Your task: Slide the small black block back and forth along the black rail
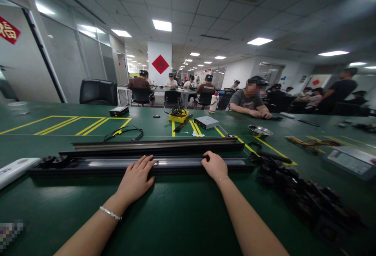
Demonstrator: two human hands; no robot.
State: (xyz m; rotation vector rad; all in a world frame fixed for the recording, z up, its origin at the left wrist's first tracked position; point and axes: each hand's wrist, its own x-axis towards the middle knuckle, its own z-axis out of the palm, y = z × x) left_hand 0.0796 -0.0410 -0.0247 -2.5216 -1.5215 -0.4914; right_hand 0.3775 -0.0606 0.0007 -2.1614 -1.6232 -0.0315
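Note:
A long black channel-shaped rail (176,166) with a shiny inner strip lies crosswise on the green table in front of me. My left hand (136,179) rests over its middle, fingers stretched across the strip and thumb along the near edge. Farther right, my right hand (216,166) is at the same rail with its fingers curled together. Something small and dark shows at those fingertips; I cannot make out what it is. Just behind lies a second long black rail (158,145), which neither hand touches. Black parts (54,162) sit at the first rail's left end.
A heap of black parts (299,193) lies to the right, near a metal box with cables (349,162). A white device (17,169) is at the left. Beyond the rails are a metal bowl (260,130), a grey box (206,122) and a yellow tray (178,117). A person (249,99) sits opposite.

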